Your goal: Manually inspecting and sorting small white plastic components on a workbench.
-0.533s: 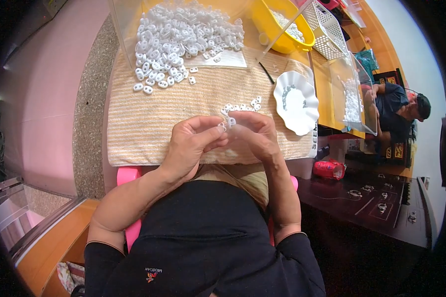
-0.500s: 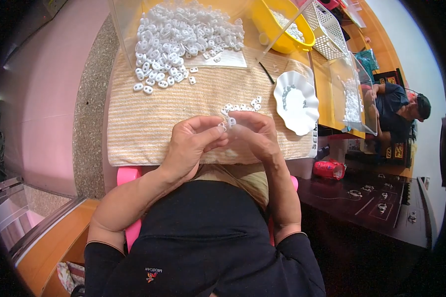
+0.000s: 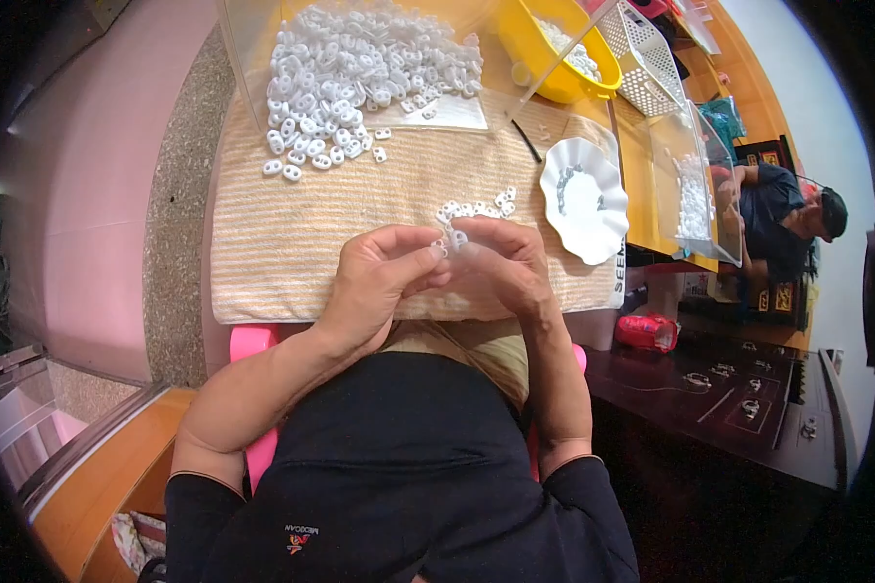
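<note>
Towel (image 3: 292, 253) in beige stripes is spreading out, with a heap of white pieces (image 3: 360, 83) lying toward its far left and a scalloped dish (image 3: 595, 248) sitting at right. Left hand (image 3: 384, 277) and right hand (image 3: 507, 270) are nearly meeting just this side of a short row of pieces (image 3: 474, 209); thumbs and forefingers are pinching, the right on a two-holed piece (image 3: 459, 238), the left on a tiny looped piece (image 3: 441, 247).

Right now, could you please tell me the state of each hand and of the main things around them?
Left bare hand: pinching a small pale piece.
Right bare hand: pinching a small white plastic piece.
Beige striped towel: spread out.
Heap of white two-holed oval pieces: loose, spilling onto the towel.
Yellow plastic tub: open, partly filled with white pieces.
White scalloped dish: upright, greyish patches inside too small to identify.
</note>
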`<state>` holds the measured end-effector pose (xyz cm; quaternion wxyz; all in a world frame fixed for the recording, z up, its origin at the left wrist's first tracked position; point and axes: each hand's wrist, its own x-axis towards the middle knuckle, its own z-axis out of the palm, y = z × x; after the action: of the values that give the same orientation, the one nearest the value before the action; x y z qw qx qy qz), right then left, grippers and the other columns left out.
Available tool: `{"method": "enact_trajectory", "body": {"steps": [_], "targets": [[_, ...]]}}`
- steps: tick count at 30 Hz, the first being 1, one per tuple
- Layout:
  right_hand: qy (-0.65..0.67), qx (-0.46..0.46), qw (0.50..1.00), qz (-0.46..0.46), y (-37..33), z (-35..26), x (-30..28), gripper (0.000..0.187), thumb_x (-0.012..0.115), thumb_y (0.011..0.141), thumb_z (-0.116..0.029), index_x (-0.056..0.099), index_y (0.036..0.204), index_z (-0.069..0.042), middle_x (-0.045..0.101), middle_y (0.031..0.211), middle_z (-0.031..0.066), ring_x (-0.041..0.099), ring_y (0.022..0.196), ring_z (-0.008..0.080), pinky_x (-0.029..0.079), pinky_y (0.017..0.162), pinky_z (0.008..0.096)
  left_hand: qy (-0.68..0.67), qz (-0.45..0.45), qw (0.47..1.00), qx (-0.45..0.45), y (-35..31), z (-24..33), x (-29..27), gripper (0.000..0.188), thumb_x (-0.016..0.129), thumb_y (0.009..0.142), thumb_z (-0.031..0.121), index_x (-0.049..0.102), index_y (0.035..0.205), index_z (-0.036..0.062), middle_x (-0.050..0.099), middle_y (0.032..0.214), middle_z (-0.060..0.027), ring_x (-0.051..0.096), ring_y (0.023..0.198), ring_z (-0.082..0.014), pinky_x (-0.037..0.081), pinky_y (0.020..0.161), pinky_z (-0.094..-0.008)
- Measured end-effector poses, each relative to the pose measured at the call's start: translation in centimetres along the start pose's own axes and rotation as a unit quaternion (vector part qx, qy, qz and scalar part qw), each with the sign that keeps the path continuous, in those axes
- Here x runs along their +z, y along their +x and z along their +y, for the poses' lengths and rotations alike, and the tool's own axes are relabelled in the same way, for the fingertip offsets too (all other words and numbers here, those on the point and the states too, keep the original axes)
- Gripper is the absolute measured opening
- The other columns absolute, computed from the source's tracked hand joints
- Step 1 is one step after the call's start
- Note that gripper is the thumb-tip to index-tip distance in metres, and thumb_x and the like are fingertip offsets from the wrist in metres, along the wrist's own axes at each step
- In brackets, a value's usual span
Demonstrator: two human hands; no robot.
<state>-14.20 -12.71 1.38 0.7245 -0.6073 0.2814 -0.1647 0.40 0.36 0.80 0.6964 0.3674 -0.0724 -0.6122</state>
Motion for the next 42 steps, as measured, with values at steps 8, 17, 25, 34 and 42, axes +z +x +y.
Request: {"method": "enact_trajectory", "body": {"steps": [8,17,25,34,42], "targets": [[0.022,-0.004,1.000,-0.014,0.04,-0.22,-0.10,0.030,0.064,0.089,-0.006,0.062,0.116,0.004,0.066,0.091,0.0069,0.063,0.077,0.0125,0.051,0.070,0.0249,0.002,0.000,1.000,-0.002,0.08,-0.15,-0.11,0.018,0.065,0.087,0.004,0.062,0.103,-0.0033,0.067,0.090,-0.0092,0.065,0.077,-0.0140,0.055,0.075,-0.0261],[0.011,-0.002,1.000,-0.018,-0.01,-0.36,-0.25,0.029,0.063,0.088,-0.005,0.062,0.115,0.004,0.067,0.090,0.0073,0.064,0.078,0.0132,0.052,0.071,0.0252,0.016,0.001,1.000,-0.003,0.13,-0.35,-0.20,0.018,0.065,0.087,0.005,0.063,0.103,-0.0028,0.067,0.090,-0.0089,0.065,0.077,-0.0142,0.055,0.074,-0.0268],[-0.005,-0.004,1.000,-0.030,0.08,-0.13,-0.27,0.028,0.063,0.088,-0.004,0.062,0.115,0.004,0.066,0.091,0.0069,0.065,0.077,0.0138,0.053,0.069,0.0252,0.018,0.004,1.000,-0.009,0.10,-0.30,-0.23,0.018,0.066,0.087,0.006,0.063,0.102,-0.0030,0.067,0.090,-0.0090,0.064,0.078,-0.0139,0.054,0.074,-0.0264],[-0.010,-0.015,0.999,-0.046,0.19,0.10,-0.38,0.026,0.062,0.089,-0.003,0.062,0.114,0.004,0.064,0.094,0.0059,0.065,0.078,0.0133,0.053,0.070,0.0244,0.026,0.000,1.000,-0.014,0.03,-0.17,-0.14,0.019,0.066,0.087,0.008,0.063,0.103,-0.0026,0.067,0.090,-0.0078,0.064,0.078,-0.0121,0.054,0.074,-0.0253],[0.011,-0.008,0.999,-0.044,0.08,0.45,-0.36,0.025,0.062,0.090,-0.005,0.063,0.114,0.004,0.065,0.091,0.0048,0.064,0.076,0.0116,0.052,0.070,0.0238,0.023,-0.004,1.000,-0.014,0.04,-0.37,-0.18,0.018,0.066,0.087,0.006,0.064,0.103,-0.0029,0.067,0.090,-0.0080,0.064,0.077,-0.0119,0.055,0.074,-0.0249]]}}
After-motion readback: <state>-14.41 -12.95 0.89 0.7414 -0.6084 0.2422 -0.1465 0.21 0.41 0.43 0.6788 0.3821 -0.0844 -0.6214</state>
